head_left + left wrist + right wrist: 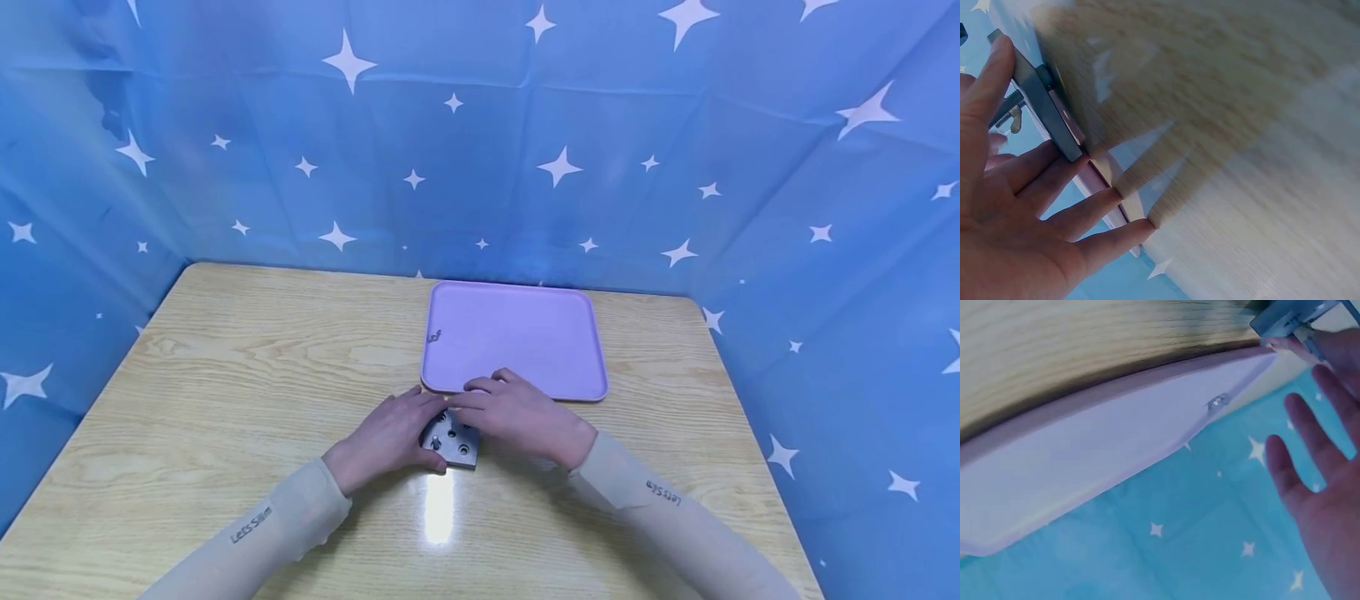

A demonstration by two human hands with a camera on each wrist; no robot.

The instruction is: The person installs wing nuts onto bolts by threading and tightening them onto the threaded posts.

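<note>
A grey metal plate [455, 446] with several round holes is near the table's middle. My left hand [390, 437] grips it by its edges, thumb at the near side and index finger at the far side. In the left wrist view the plate [1044, 100] is tilted off the table, a threaded screw [1005, 117] standing out from its face. My right hand [517, 417] reaches over the plate's far right corner, index finger stretched to its far edge. The other right fingers [1310, 440] are spread; the thumb is hidden, so I cannot tell whether it pinches anything.
A purple tray [517, 333] lies just beyond the hands at the back of the wooden table [300, 350]. Small dark metal pieces [434, 336] lie at its left rim. A blue curtain with white stars [480, 167] hangs behind the table and along both sides.
</note>
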